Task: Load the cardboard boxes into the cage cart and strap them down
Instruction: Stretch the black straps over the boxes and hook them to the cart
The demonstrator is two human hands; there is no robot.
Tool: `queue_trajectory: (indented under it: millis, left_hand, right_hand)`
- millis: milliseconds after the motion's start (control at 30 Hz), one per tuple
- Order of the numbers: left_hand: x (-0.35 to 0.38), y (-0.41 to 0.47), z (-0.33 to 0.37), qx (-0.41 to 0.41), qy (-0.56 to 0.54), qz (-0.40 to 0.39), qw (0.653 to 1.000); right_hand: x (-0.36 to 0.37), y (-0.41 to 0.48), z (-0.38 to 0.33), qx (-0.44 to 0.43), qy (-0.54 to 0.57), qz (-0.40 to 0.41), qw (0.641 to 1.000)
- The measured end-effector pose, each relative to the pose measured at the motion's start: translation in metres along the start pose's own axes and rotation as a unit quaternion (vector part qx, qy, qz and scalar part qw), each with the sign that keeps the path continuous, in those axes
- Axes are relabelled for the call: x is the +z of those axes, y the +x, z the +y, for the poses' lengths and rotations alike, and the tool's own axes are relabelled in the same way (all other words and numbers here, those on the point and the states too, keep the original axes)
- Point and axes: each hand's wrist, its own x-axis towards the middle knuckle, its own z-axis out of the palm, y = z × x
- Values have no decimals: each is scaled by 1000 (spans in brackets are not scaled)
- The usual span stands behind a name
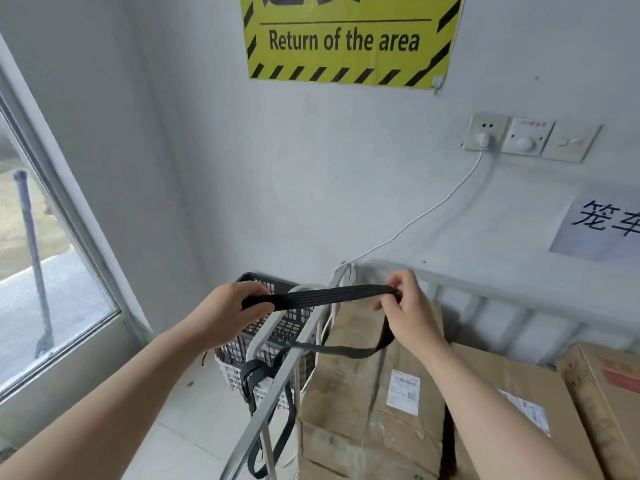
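Cardboard boxes [374, 393] sit packed side by side inside the cage cart [273, 386], against its left rail. Above that rail, the left hand [230, 311] has its grip closed around a black strap [322, 295], while the right hand [408, 313] pinches the strap's other end over the boxes. Behind the cart's far-left corner stands a black plastic basket [277, 327].

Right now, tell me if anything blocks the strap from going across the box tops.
Nothing visible does. Both hands, left hand and right hand, hold the black strap stretched above the cardboard boxes; the tops carry only labels, inside the cage cart rail.
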Motion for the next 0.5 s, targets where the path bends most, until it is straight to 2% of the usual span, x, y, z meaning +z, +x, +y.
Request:
queue_trajectory:
  millis: [133,300,400,500]
  left_hand:
    - [14,-12,18,-30,-5,14,999]
    - [51,-22,71,-41,3,-8,999]
    - [79,-24,105,-49,43,-18,998]
    - [104,-30,137,-50,78,-34,995]
  right_hand:
    - [-59,-18,10,22,17,-20,999]
    - [-141,-51,34,57,24,-6,998]
    - [-190,-71,54,66,-31,-4,997]
    - [-238,-93,76,81,-89,-38,992]
